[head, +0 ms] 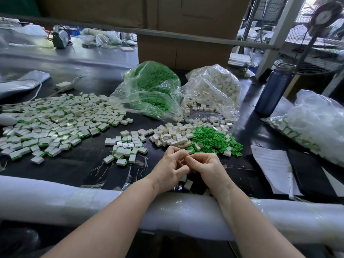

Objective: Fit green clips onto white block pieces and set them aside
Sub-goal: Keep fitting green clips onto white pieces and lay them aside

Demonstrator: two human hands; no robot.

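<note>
piece: hidden between curled fingertips, above table's near edge | left hand (170, 170) and right hand (206, 169): fingers curled together, contents unseen | tip: align clip squarely, then press | loose green clips (214, 139) just beyond | finished pile (54, 120) far left

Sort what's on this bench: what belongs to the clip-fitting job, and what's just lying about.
Job: left hand and right hand, fingers curled together; loose green clips; loose white blocks; bag of clips; bag of blocks; finished pile.

Lying about: blue bottle; papers; fan.
</note>
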